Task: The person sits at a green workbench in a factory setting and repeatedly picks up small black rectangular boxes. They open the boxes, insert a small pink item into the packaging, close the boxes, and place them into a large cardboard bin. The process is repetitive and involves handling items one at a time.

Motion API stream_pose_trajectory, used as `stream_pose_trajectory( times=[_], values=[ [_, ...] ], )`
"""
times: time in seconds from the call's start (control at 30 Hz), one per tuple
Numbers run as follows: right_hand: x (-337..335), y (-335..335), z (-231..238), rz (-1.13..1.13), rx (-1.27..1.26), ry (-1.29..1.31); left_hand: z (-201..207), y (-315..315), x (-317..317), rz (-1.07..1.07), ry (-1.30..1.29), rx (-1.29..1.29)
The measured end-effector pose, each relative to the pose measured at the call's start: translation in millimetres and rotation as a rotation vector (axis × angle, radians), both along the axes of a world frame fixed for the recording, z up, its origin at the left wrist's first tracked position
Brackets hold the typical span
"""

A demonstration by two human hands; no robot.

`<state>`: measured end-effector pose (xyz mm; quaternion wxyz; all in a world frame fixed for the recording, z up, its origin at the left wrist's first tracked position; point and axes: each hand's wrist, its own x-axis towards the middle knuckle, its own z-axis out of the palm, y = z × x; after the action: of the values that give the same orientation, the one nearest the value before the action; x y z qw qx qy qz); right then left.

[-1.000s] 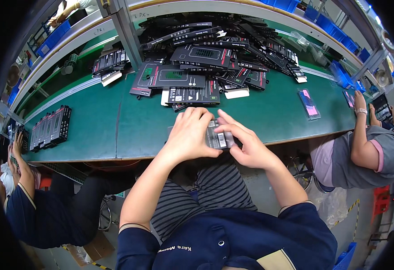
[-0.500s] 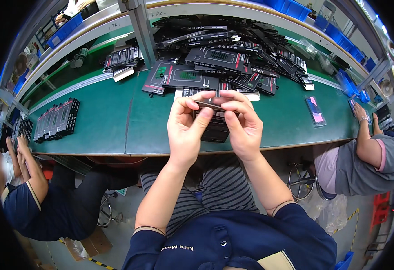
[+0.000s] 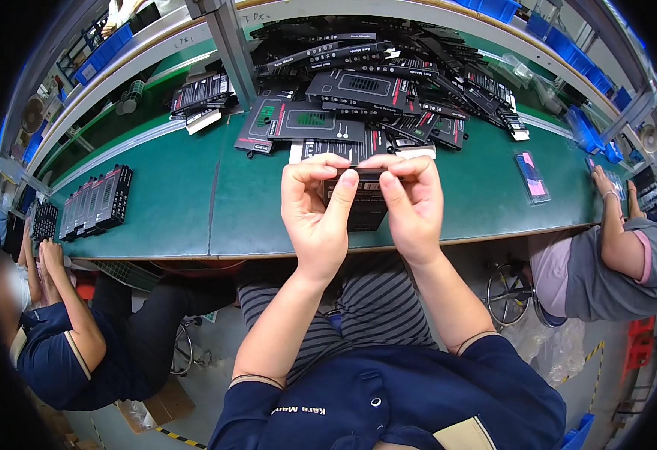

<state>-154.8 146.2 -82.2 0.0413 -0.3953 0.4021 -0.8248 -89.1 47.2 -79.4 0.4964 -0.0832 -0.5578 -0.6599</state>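
Note:
Between my two hands a slim black box (image 3: pixel 367 211) stands on end above the green table, its top end facing me. My left hand (image 3: pixel 316 214) pinches the left side of that top end between thumb and curled fingers. Matching it on the right, my right hand (image 3: pixel 416 210) grips the other corner, thumb on the near side and fingers over the far edge. Both thumbs lie close together near the top edge. Whether the top flap is fully closed is hidden by the fingers. Just beyond my hands lies a large heap of flat black boxes (image 3: pixel 316 125).
A row of black boxes (image 3: pixel 97 198) stands at the left, near another person's hands (image 3: pixel 51 259). To the right lie a flat pink-and-blue pack (image 3: pixel 531 178) and a co-worker's arm (image 3: pixel 612 206). A metal post (image 3: pixel 231 52) rises at the back beside a smaller box stack (image 3: pixel 201 95).
My fingers have come down flatter over the box's top end, and the raised edge there now sits lower. The co-worker's hands at the left have shifted toward the table's near edge.

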Motion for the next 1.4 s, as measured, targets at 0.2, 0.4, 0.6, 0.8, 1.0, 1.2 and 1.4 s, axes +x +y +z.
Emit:
stream_pose_trajectory(
  times=[0.2,0.4,0.6,0.8,1.0,1.2,1.4],
  values=[
    [8.8,-5.7,-29.4,-0.349,0.079,0.418,0.3,-22.6,20.6,0.2,-0.37,-0.032],
    [18.7,-7.9,-22.9,-0.09,0.363,0.985,0.3,-48.4,73.1,0.033,-0.594,0.131],
    [-59.8,-3.1,-22.5,-0.957,0.965,1.013,-7.7,-101.7,92.5,0.887,-1.207,-0.802],
    [-3.5,33.7,3.1,-0.6,0.691,1.141,-8.8,-21.4,46.0,0.602,-0.798,-0.683],
    [-94.5,122.1,-0.9,-0.836,0.851,0.865,-10.8,16.8,54.6,0.403,-1.049,-1.088],
    [-161.6,214.5,-40.2,-1.341,1.58,0.603,4.4,8.2,46.1,0.059,-0.934,-1.331],
    [-41.5,143.6,-28.0,-0.996,1.317,0.671,-2.9,-14.6,7.7,-0.119,-0.801,-1.218]
  ],
)
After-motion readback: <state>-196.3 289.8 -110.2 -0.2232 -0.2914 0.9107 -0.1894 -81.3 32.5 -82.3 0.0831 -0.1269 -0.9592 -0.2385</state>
